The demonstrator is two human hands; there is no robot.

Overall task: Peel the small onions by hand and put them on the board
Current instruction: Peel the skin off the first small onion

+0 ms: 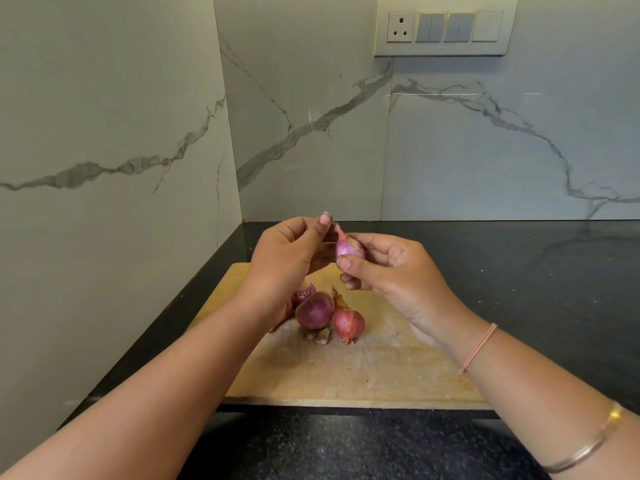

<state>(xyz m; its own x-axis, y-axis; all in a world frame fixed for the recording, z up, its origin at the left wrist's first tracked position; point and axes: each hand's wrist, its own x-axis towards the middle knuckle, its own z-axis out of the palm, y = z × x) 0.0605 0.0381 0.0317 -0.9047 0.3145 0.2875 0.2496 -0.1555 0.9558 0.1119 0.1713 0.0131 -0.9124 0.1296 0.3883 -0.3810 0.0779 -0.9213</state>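
From my head camera, both hands are raised above the far half of the board (363,372), which lies on the black counter (536,278) straight ahead of me.

My right hand (394,268) grasps a small onion (349,247). The thumb presses it from the near side and the fingers curl round it from behind. The onion is pale pink and its thin tip tilts up toward 11 o'clock. It is in the air, clear of the board.

My left hand (287,251) sits at 9 o'clock of that onion, just beside it. Its fingers are curled in toward the bulb and the thumb stands up next to the tip. I cannot tell whether these fingers actually pinch the skin or only touch it.

Below my hands, three more onions lie together on the board. A dark purple onion (314,310) is in the middle, and a reddish onion (348,325) touches it at 4 o'clock. A third onion (304,292) at its 11 o'clock is half hidden by my left wrist. Dry peel scraps (338,299) lie around them, touching them.

A thread band (478,347) circles my right wrist, and a bangle (588,448) sits further down the forearm.

At 1 o'clock, high on the veined marble wall (311,133), is a switch panel (445,26).
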